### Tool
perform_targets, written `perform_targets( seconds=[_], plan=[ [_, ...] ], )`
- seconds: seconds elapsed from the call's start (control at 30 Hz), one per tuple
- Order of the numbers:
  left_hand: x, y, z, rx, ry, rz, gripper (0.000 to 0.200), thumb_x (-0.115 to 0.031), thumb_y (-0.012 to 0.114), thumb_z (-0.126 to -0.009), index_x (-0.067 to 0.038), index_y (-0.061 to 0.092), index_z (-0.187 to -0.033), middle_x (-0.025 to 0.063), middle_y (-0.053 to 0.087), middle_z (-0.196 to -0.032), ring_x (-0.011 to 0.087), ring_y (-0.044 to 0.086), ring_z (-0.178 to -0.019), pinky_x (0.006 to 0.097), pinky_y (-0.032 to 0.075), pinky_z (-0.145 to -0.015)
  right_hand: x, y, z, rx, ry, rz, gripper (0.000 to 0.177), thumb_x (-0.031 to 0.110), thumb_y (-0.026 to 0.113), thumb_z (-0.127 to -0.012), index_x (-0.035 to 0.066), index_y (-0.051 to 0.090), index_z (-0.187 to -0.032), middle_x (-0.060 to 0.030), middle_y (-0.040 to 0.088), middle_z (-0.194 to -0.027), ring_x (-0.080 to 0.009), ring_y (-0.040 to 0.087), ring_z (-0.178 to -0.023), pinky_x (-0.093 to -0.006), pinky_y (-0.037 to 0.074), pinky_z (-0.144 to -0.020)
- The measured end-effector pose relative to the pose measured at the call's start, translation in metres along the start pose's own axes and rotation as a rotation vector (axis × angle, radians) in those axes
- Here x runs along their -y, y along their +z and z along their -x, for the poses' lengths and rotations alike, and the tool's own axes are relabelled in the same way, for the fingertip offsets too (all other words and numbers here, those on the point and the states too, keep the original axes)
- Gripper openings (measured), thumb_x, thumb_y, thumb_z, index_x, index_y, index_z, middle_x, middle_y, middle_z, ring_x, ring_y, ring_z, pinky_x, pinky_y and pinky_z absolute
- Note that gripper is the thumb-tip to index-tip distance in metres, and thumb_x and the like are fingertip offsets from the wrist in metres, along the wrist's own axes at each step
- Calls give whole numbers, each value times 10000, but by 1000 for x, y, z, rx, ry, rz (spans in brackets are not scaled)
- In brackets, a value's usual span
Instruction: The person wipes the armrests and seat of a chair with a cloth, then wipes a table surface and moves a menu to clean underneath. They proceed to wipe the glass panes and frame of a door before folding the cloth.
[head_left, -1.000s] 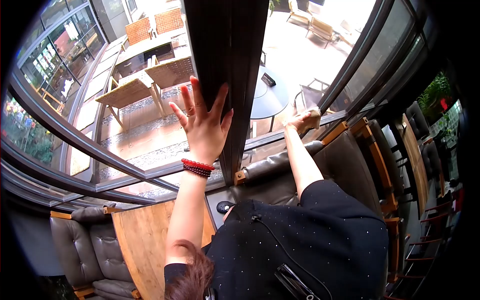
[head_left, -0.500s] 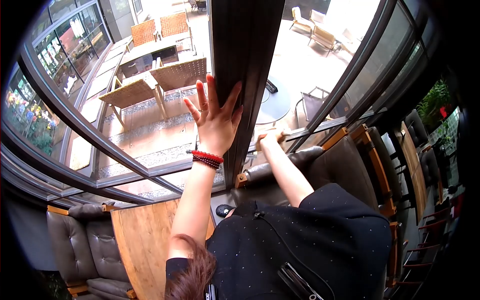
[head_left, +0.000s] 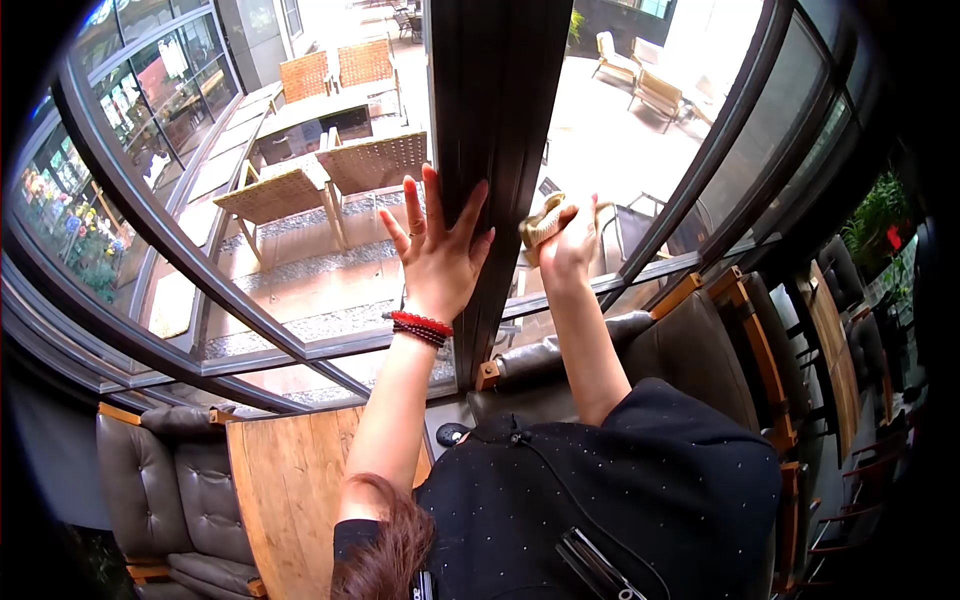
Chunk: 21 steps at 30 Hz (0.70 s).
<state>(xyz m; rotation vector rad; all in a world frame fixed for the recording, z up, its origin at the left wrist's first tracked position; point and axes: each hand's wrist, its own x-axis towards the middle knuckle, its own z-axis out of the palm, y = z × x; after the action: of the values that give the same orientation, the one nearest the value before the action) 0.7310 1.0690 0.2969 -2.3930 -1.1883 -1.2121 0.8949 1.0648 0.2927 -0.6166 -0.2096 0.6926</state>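
My left hand (head_left: pixel 440 265) is spread flat, fingers apart, over the dark window post (head_left: pixel 492 120) and the glass at its left edge. Red and dark bead bracelets (head_left: pixel 420 326) circle that wrist, and a ring shows on one finger. Right of the post, my right hand (head_left: pixel 572 245) is closed around a crumpled beige-and-brown cloth (head_left: pixel 543 226), held up at the window pane. Part of the cloth bunches out on the left side of the fist; the rest is hidden in the fingers.
Below the window stand a wooden table (head_left: pixel 290 470) and dark padded chairs (head_left: pixel 150 480), with a leather sofa (head_left: pixel 680 350) close on the right. Beyond the glass are woven chairs (head_left: pixel 375 160) and a low outdoor table (head_left: pixel 310 118).
My right hand has risen from the lower window rail up the pane, and the cloth now shows in it. My left hand stays spread at the post.
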Motion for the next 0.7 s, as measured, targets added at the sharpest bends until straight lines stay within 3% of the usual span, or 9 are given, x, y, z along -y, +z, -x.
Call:
perform_targets(
  seconds=[0.13, 0.17, 0.2, 0.27, 0.37, 0.43, 0.63, 0.67, 0.7],
  plan=[
    [-1, -3, 1, 11, -1, -13, 548, -428, 530, -879, -316, 360, -1388, 138, 0, -1527, 345, -27, -1403, 625, -6, -1055, -7, 29, -30, 206, -655, 520, 587, 406, 302, -991, -32, 255, -1380, -197, 282, -1415, -281, 218, -1325, -354, 83, -1106],
    [-1, -4, 0, 10, -1, -14, 552, -429, 533, -877, -315, 360, -1388, 137, -3, -1527, 343, -28, -1404, 626, -6, -1055, 10, 38, -35, 407, -796, 610, 631, 448, 289, -986, -27, 224, -1397, -158, 236, -1444, -250, 191, -1342, -307, 101, -1101],
    [-2, -6, -1, 30, -8, -21, 562, -426, 544, -870, -313, 360, -1389, 132, -13, -1528, 337, -30, -1405, 629, -8, -1055, 15, 56, -38, 352, -952, 685, 569, 401, 266, -991, 3, 269, -1398, -205, 102, -1500, -349, 14, -1391, -415, -13, -1107],
    [-1, -4, -1, 8, 0, -19, 565, -424, 547, -868, -316, 358, -1389, 129, -17, -1528, 335, -31, -1405, 630, -10, -1055, 54, 94, -50, 391, -1491, 902, 489, 340, 254, -984, 66, 388, -1367, -216, 161, -1488, -427, 77, -1373, -525, -33, -1079],
    [-1, -3, -1, -12, 7, -16, 562, -428, 551, -866, -321, 364, -1386, 131, -13, -1528, 336, -24, -1406, 631, -9, -1054, 112, 145, -63, 503, -1734, 1066, 457, 312, 273, -972, 84, 443, -1330, -172, 259, -1464, -399, 227, -1326, -488, 101, -1073],
    [-1, -2, 0, -18, 6, -18, 555, -431, 549, -867, -325, 370, -1382, 133, -8, -1528, 337, -19, -1406, 630, -8, -1054, 131, 160, -108, 515, -1922, 948, 341, 227, 387, -940, 4, 533, -1152, -193, 486, -1246, -366, 338, -1264, -487, 142, -1093],
    [-1, 2, -1, -15, -21, -45, 524, -423, 556, -861, -376, 389, -1356, 140, 3, -1526, 337, -4, -1406, 643, 23, -1053, 140, 160, -86, 683, -1800, 1041, 261, 210, 475, -900, 13, 588, -1031, -172, 542, -1090, -359, 445, -1094, -495, 239, -1015],
    [-1, 2, -1, -19, -18, -56, 529, -424, 560, -858, -377, 388, -1356, 135, 3, -1526, 334, -3, -1406, 643, 36, -1054, 129, 149, -83, 531, -2083, 1010, 231, 189, 490, -902, 7, 580, -1013, -169, 536, -1072, -342, 473, -1022, -487, 282, -968],
    [-1, 3, -1, -9, -20, -53, 533, -424, 563, -856, -376, 387, -1357, 135, 5, -1526, 332, -2, -1406, 642, 35, -1055, 118, 129, -87, 665, -1923, 1071, 434, 317, 405, -913, 167, 478, -1313, -177, 369, -1377, -413, 271, -1294, -582, 177, -1016]
  ],
)
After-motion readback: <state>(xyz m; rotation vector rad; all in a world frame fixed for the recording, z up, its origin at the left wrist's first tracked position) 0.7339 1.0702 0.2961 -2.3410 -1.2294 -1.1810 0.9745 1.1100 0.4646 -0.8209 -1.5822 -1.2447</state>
